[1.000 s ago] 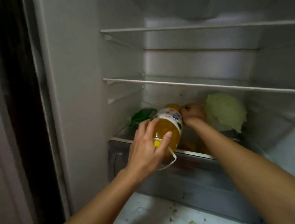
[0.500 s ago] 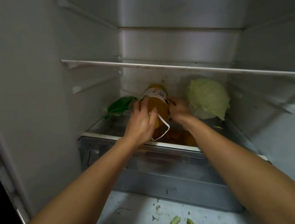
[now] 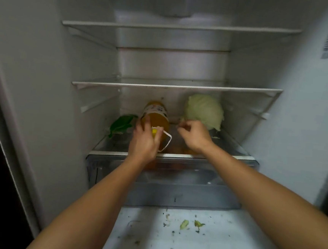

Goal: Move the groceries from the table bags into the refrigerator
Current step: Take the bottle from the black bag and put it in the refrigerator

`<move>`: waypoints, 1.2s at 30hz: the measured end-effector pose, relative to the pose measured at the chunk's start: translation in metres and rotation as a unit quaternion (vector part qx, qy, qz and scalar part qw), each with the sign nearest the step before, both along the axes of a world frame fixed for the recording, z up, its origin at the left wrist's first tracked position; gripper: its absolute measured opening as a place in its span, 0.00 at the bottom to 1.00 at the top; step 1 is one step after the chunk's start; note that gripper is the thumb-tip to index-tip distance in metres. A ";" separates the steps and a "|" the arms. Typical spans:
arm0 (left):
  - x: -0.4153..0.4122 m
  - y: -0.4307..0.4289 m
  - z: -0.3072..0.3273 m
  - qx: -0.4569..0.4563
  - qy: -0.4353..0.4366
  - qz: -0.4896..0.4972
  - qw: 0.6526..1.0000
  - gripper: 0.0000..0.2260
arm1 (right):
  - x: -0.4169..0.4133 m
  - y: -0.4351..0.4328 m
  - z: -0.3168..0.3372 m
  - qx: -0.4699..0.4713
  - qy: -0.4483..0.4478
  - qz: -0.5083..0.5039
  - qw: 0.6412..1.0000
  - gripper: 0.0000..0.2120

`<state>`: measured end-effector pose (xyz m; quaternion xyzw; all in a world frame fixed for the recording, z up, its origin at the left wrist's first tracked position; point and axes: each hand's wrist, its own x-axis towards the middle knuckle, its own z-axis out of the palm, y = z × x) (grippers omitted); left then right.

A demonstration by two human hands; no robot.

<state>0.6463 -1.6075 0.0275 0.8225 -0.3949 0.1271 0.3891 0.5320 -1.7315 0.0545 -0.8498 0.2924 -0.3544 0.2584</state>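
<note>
Glossy clear plastic bottle [image 3: 156, 118]; glass shelf [image 3: 177, 86].

Amber bottle [image 3: 156, 111] near pale cabbage [image 3: 204, 110]

Dim, grey light inside the fridge [image 3: 46, 54], brightest on the right wall; everything looks soft and grainy, straight edges bowing outward, left edge nearly black

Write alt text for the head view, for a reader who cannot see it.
Inside an open refrigerator, the left hand grips the cap end of a bottle of yellow liquid on the bottom shelf, the right hand curled beside it. A pale cabbage sits behind the right hand, a green item left of the bottle.
</note>
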 end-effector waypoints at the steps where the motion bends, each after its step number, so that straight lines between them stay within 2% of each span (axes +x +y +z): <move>1: -0.005 0.005 -0.002 0.008 -0.022 0.005 1.000 0.28 | -0.014 0.006 0.000 -0.008 0.010 -0.014 1.000 0.11; 7: -0.036 0.045 -0.025 -0.017 -0.063 -0.057 0.996 0.22 | -0.082 0.043 -0.016 -0.011 0.044 -0.087 0.995 0.08; 14: -0.080 0.117 -0.049 0.024 -0.139 -0.070 0.988 0.12 | -0.113 0.107 -0.028 -0.043 0.071 -0.085 0.993 0.08; 20: -0.125 0.207 -0.064 0.097 -0.161 -0.052 0.981 0.11 | -0.140 0.172 -0.046 -0.103 0.135 -0.017 0.985 0.09; 25: -0.183 0.298 -0.111 0.130 -0.112 -0.011 0.985 0.12 | -0.170 0.235 -0.094 -0.104 0.196 0.063 0.973 0.13; 28: -0.221 0.366 -0.151 0.213 -0.079 0.011 0.974 0.13 | -0.185 0.289 -0.132 -0.101 0.226 0.122 0.961 0.13; 31: -0.251 0.441 -0.179 0.270 -0.048 0.052 0.960 0.12 | -0.192 0.353 -0.161 -0.109 0.262 0.191 0.940 0.13; 36: -0.287 0.567 -0.200 0.312 0.003 0.149 0.938 0.12 | -0.203 0.465 -0.186 -0.183 0.281 0.285 0.898 0.13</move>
